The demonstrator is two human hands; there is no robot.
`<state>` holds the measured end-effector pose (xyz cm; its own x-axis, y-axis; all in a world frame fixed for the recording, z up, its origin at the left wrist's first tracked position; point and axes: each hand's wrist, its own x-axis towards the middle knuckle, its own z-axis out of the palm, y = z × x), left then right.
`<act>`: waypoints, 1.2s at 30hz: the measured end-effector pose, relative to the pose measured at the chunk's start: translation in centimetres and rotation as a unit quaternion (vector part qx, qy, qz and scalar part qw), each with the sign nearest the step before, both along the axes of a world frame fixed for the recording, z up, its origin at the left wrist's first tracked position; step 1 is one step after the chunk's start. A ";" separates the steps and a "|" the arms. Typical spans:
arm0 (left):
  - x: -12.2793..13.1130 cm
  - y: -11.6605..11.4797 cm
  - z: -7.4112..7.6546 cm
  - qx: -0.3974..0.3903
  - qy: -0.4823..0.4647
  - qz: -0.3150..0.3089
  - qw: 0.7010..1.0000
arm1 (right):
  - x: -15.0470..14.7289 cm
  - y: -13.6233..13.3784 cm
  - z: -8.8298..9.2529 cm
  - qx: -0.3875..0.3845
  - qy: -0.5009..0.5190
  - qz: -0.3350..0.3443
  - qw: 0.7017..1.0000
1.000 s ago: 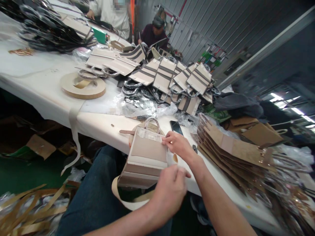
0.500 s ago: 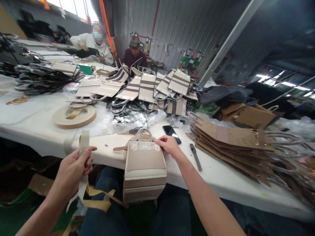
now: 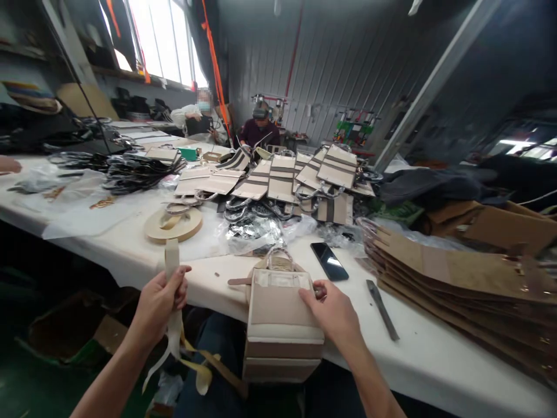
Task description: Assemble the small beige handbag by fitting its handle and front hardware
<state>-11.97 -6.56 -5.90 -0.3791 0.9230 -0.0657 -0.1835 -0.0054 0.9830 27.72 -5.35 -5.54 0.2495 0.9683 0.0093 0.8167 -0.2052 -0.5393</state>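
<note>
My left hand (image 3: 162, 302) is closed round a pale strip of tape (image 3: 172, 255). One end stands up above the fist, while loose yellowish lengths dangle below it over my leg. In front of me a beige handbag panel (image 3: 278, 305) overhangs the table edge, its lower folds hanging down. A plastic-wrapped handle (image 3: 279, 255) shows at its top, and a narrow brown strap (image 3: 240, 281) sticks out to the left. My right hand (image 3: 333, 307) pinches the panel's upper right edge, thumb on the face and fingers partly hidden behind.
A tape roll (image 3: 174, 225) lies at the left, and a phone (image 3: 329, 261) and a grey flat tool (image 3: 382, 310) at the right. Stacked brown bag panels (image 3: 444, 276) fill the right side. Striped bag panels (image 3: 282, 180) are heaped behind. Two people sit across the table.
The view has swung left, so everything sits further right. My right hand has slid lower along the panel's edge, its thumb now on the face. My left hand still grips the tape.
</note>
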 end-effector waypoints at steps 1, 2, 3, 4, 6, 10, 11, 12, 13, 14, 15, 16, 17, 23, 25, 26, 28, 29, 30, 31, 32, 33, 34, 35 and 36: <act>-0.4 0.1 0.1 -0.013 0.005 -0.011 1.000 | -0.1 0.2 0.1 -0.006 -0.015 -0.005 1.000; -0.7 0.2 0.2 -0.028 0.012 -0.028 0.999 | -0.1 0.4 0.0 -0.010 -0.027 -0.010 1.000; -1.0 0.1 0.2 -0.042 0.020 -0.046 0.998 | -0.1 0.5 -0.1 -0.011 -0.034 -0.013 0.999; -1.2 0.0 0.1 -0.052 0.028 -0.061 0.996 | 0.1 0.7 -0.5 -0.011 -0.038 -0.014 0.999; -1.3 -0.3 -0.4 -0.058 0.044 -0.082 0.994 | 0.4 1.1 -1.6 -0.007 -0.039 -0.009 0.999; -1.1 -1.5 -1.3 -0.051 0.073 -0.112 0.990 | 0.9 1.5 -3.6 0.023 -0.038 0.004 0.999; -1.1 -2.0 -1.3 -0.058 0.072 -0.128 0.988 | 1.0 1.4 -3.9 0.030 -0.037 0.010 0.999; -1.2 -2.6 -1.4 -0.069 0.064 -0.148 0.985 | 1.1 1.3 -4.0 0.034 -0.036 0.015 0.999; -1.3 -3.2 -1.5 -0.078 0.048 -0.168 0.981 | 1.1 1.1 -4.0 0.034 -0.036 0.018 0.999; -1.4 -3.7 -1.6 -0.086 0.024 -0.187 0.978 | 1.1 1.0 -4.0 0.031 -0.035 0.021 0.999; -1.6 -4.3 -1.8 -0.092 -0.006 -0.199 0.976 | 1.2 0.8 -4.0 0.029 -0.035 0.022 0.999; -1.8 -4.7 -2.1 -0.100 -0.038 -0.205 0.973 | 1.2 0.7 -4.0 0.029 -0.036 0.024 0.999; -1.9 -5.0 -2.5 -0.111 -0.064 -0.204 0.971 | 1.3 0.6 -4.1 0.032 -0.038 0.026 0.998; -2.4 -4.5 -5.3 -0.170 -0.071 -0.168 0.968 | 1.7 0.8 -5.3 0.044 -0.048 0.028 0.997; -2.6 -4.0 -5.8 -0.178 -0.061 -0.150 0.971 | 1.8 0.8 -5.5 0.046 -0.047 0.034 0.997; -2.7 -3.8 -6.0 -0.182 -0.052 -0.142 0.971 | 1.8 0.7 -5.5 0.047 -0.046 0.038 0.997; -2.8 -3.5 -6.1 -0.190 -0.032 -0.133 0.972 | 1.8 0.6 -5.3 0.046 -0.044 0.040 0.997; -2.9 -3.4 -6.2 -0.190 -0.026 -0.134 0.972 | 1.7 0.5 -5.2 0.043 -0.043 0.040 0.997; -2.9 -3.4 -6.2 -0.186 -0.024 -0.137 0.973 | 1.7 0.4 -5.1 0.039 -0.042 0.039 0.998; -3.0 -3.4 -6.2 -0.179 -0.025 -0.139 0.974 | 1.7 0.4 -5.0 0.037 -0.041 0.038 0.998; -3.0 -3.3 -6.2 -0.172 -0.027 -0.140 0.975 | 1.7 0.4 -4.9 0.034 -0.040 0.037 0.998; -3.1 -3.3 -6.2 -0.166 -0.029 -0.138 0.976 | 1.6 0.4 -4.8 0.033 -0.039 0.038 0.998; -3.1 -3.2 -6.2 -0.163 -0.029 -0.134 0.977 | 1.6 0.4 -4.8 0.032 -0.039 0.039 0.998; -3.2 -3.2 -6.3 -0.165 -0.028 -0.128 0.978 | 1.6 0.4 -4.8 0.033 -0.039 0.040 0.998; -3.3 -3.0 -6.4 -0.171 -0.026 -0.124 0.977 | 1.7 0.4 -4.8 0.034 -0.039 0.041 0.998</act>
